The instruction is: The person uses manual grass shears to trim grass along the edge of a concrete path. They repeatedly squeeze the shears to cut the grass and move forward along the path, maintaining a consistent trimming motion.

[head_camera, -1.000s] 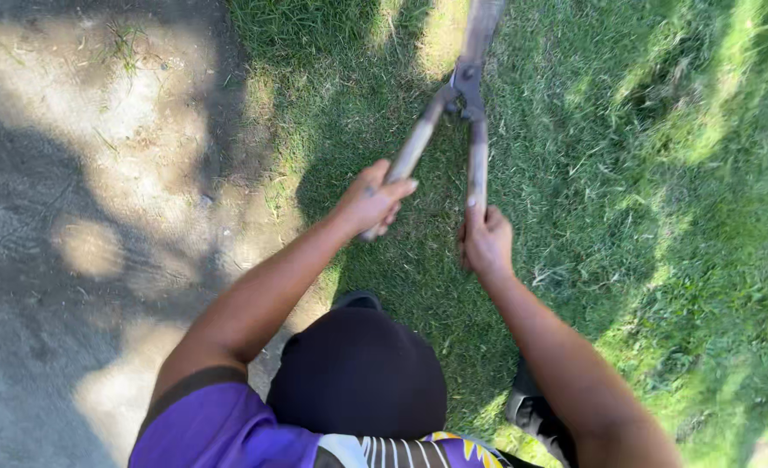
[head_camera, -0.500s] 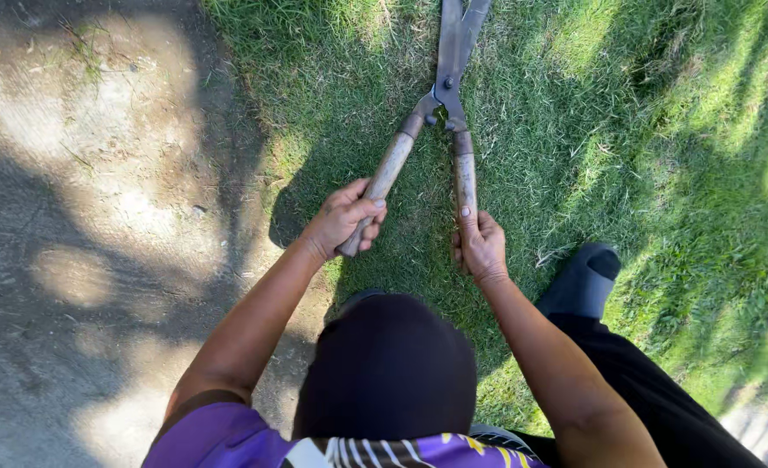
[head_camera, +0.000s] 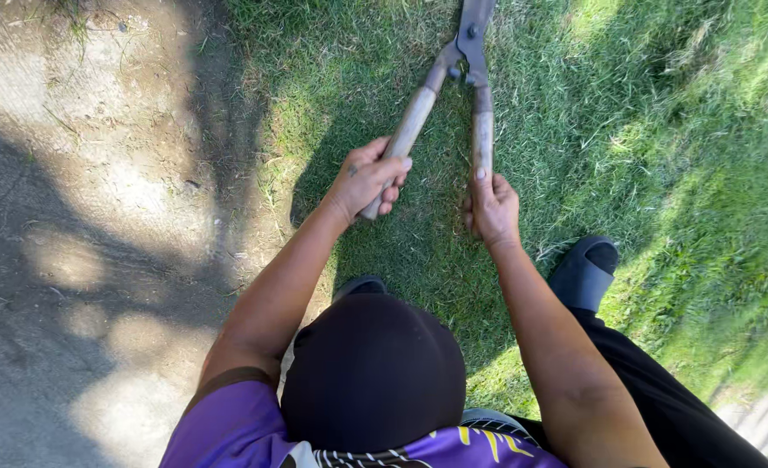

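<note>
Outdoors — sun and leaf shadow fall on grass (head_camera: 644, 173) under and beyond the grip, with bare packed dirt (head_camera: 98, 217) off to its left. The left hand (head_camera: 368, 178) and right hand (head_camera: 491, 208) are each closed around a wooden handle of the hedge shears (head_camera: 464, 65), whose blades point away over the turf. A dark slide sandal (head_camera: 585, 273) stands just behind the right hand.

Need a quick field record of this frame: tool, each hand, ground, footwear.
tool: hedge shears, two wooden handles, metal blades running out of the top edge
left hand: left hand wrapped around the left handle
right hand: right hand closed on the right handle
handles: spread apart in a narrow V
ground: grass under the shears, bare dirt to the left
footwear: dark shoe on the grass
</note>
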